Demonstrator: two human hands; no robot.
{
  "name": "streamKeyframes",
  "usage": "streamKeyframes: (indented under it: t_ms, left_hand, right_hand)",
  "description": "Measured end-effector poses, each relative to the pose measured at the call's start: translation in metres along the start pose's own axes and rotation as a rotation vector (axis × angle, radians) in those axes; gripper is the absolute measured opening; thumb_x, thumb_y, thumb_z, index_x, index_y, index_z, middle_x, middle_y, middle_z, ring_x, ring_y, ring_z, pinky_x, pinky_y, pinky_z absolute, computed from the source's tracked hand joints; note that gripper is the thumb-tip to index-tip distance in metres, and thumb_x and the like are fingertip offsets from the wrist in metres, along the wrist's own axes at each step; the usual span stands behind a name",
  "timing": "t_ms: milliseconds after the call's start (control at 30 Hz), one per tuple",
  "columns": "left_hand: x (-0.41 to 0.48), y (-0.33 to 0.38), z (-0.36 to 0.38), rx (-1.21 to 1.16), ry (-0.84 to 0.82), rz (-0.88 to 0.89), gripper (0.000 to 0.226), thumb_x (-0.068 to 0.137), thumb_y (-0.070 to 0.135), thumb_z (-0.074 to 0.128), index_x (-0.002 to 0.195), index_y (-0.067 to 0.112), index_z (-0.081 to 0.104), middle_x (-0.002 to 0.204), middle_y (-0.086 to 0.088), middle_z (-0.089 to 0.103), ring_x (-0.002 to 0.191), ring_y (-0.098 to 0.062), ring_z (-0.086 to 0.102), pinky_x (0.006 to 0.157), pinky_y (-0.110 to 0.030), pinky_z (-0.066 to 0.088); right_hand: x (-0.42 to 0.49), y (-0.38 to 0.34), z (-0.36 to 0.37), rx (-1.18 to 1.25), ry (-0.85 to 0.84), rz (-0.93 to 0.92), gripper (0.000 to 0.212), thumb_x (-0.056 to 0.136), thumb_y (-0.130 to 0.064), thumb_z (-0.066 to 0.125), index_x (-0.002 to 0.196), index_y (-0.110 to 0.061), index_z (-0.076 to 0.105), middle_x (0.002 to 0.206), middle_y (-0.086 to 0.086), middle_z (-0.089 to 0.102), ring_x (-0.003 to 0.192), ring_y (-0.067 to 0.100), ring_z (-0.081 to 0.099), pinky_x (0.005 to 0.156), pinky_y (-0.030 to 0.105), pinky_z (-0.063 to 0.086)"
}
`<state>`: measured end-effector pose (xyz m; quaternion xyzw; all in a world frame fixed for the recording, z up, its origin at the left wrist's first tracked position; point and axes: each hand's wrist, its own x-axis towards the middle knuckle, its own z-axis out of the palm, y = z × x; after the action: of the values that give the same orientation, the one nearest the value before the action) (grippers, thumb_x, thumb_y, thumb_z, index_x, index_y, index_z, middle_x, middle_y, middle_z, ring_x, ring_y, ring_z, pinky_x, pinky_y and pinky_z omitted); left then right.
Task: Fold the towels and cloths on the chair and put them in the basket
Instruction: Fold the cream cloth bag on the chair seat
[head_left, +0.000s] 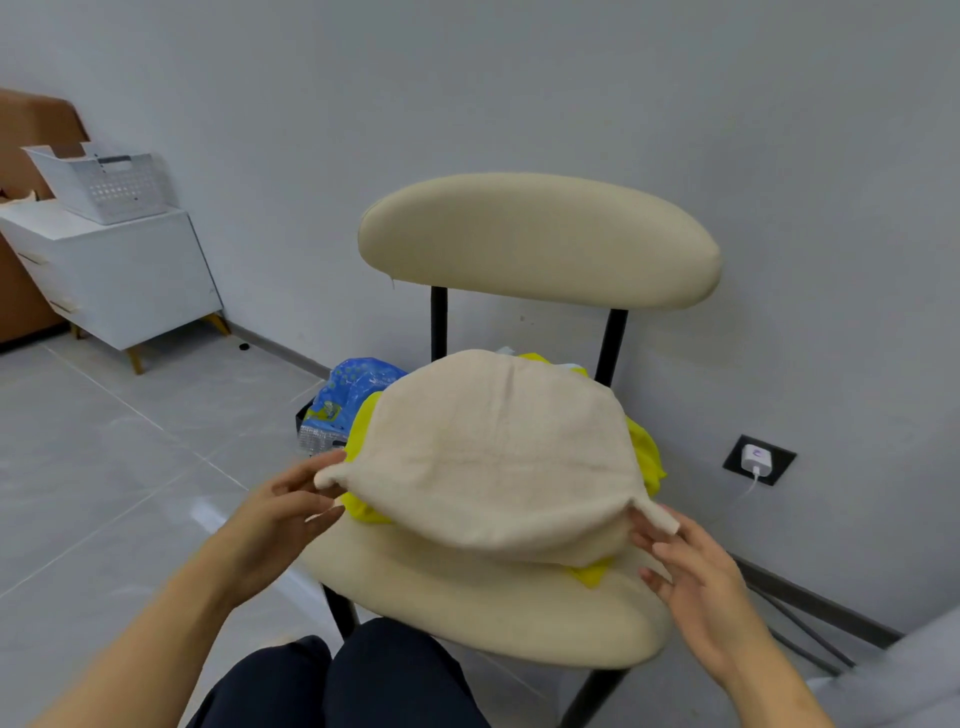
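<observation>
Furthest left, basket (111, 187): white, perforated, on a white cabinet (130, 270) against the wall, well apart from the chair.
Left hand (280, 512): at the towel's left near corner, which sits pinched between thumb and curled fingers.
Blue patterned item (353, 389): on the floor just beside the chair's left rear; I cannot tell whether it is a bag or a cloth.
Cream towel (498, 457): on the chair (467, 613), draped over the heap, its near edge lifted off the seat between the two hands.
Long axis: runs left to right, one end at each hand, so neither hand is nearer; the far edge lies away towards the backrest.
Yellow cloth (647, 457): bunched under the towel, showing at both sides and at the near right.
Right hand (691, 566): at the right near corner; thumb and forefinger seem to nip the corner tab, the other fingers loosely spread.
Step in hand: probably squaring the towel for a first fold.
Next move: likely carrying the near edge over to the far edge, both corners travelling together.
Risk: the lumpy pile beneath may skew the fold.
Charger (758, 460): plugged into a wall socket at right.
</observation>
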<state>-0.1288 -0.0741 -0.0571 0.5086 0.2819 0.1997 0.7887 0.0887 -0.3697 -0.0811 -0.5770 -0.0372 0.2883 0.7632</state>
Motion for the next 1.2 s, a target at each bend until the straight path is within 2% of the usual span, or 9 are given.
streamKeyframes:
  t_ms: [67,167,233,333,433,533,667,833,1200]
  left_hand:
    - [-0.001,0.004,0.005,0.276,0.024,0.097,0.056,0.058,-0.016,0.068,0.102,0.017,0.064,0.097,0.000,0.071,0.091,-0.010,0.066,0.076,-0.019,0.053]
    - [-0.001,0.012,0.016,0.538,0.279,0.301,0.033,0.081,-0.014,0.059,0.084,0.018,0.066,0.083,0.004,0.068,0.073,0.002,0.061,0.061,-0.005,0.047]
    - [0.000,0.016,0.019,0.582,0.359,0.411,0.026,0.087,-0.005,0.057,0.080,0.019,0.065,0.083,0.001,0.065,0.069,0.003,0.057,0.062,-0.008,0.044]
    - [-0.003,0.021,0.024,0.479,0.301,0.436,0.020,0.093,0.005,0.051,0.085,0.019,0.063,0.089,0.000,0.062,0.073,0.006,0.058,0.065,-0.006,0.043]
    - [-0.002,0.021,0.029,0.456,0.227,0.395,0.022,0.097,0.010,0.045,0.087,0.016,0.064,0.087,-0.001,0.063,0.077,0.002,0.057,0.069,-0.007,0.044]
    - [0.001,0.024,0.026,0.430,0.241,0.388,0.020,0.098,0.016,0.045,0.091,0.013,0.064,0.086,-0.002,0.064,0.080,-0.010,0.056,0.074,-0.024,0.044]
    - [0.004,0.019,0.022,0.480,0.226,0.360,0.031,0.093,0.031,0.052,0.093,0.001,0.060,0.084,-0.010,0.060,0.079,-0.018,0.052,0.070,-0.034,0.040]
    - [0.018,0.011,0.023,0.535,0.311,0.334,0.025,0.099,0.024,0.045,0.091,0.004,0.058,0.082,-0.008,0.057,0.077,-0.018,0.050,0.065,-0.031,0.039]
    - [0.110,0.037,0.044,0.625,0.449,0.404,0.024,0.099,0.032,0.041,0.101,0.013,0.056,0.090,0.000,0.055,0.080,-0.014,0.048,0.067,-0.027,0.038]
  right_hand:
    - [0.001,-0.005,0.003,-0.137,0.005,-0.082,0.032,0.088,0.011,0.046,0.108,-0.011,0.058,0.101,0.000,0.067,0.093,0.010,0.059,0.070,0.026,0.042]
    - [0.001,-0.016,0.006,-0.330,0.116,-0.261,0.021,0.091,0.001,0.052,0.091,-0.018,0.062,0.090,0.000,0.067,0.084,0.012,0.058,0.065,0.017,0.046]
    - [0.003,-0.023,0.004,-0.320,0.178,-0.348,0.023,0.093,-0.001,0.050,0.085,-0.021,0.061,0.091,0.002,0.063,0.082,0.011,0.056,0.060,0.005,0.045]
    - [0.002,-0.030,-0.001,-0.229,0.155,-0.398,0.010,0.093,-0.017,0.054,0.100,-0.014,0.060,0.113,0.004,0.059,0.100,0.011,0.054,0.070,0.007,0.043]
    - [0.001,-0.033,-0.007,-0.226,0.047,-0.451,0.059,0.058,-0.067,0.068,0.091,-0.019,0.066,0.088,-0.012,0.068,0.085,0.000,0.060,0.070,0.009,0.048]
    - [-0.003,-0.037,-0.006,-0.194,0.047,-0.476,0.018,0.078,-0.040,0.062,0.074,-0.024,0.068,0.069,-0.014,0.064,0.079,0.009,0.055,0.065,0.014,0.047]
    - [-0.004,-0.041,-0.005,-0.213,0.097,-0.459,0.031,0.092,0.000,0.046,0.074,-0.018,0.064,0.063,-0.015,0.062,0.072,0.010,0.052,0.070,0.036,0.039]
    - [0.008,-0.032,-0.003,-0.353,0.097,-0.432,0.020,0.093,-0.005,0.050,0.083,-0.017,0.062,0.075,-0.007,0.065,0.072,0.008,0.056,0.064,0.023,0.044]
    - [0.098,-0.063,0.039,-0.454,0.274,-0.429,0.015,0.096,-0.021,0.048,0.082,-0.025,0.053,0.080,-0.006,0.052,0.074,0.013,0.048,0.069,0.031,0.039]
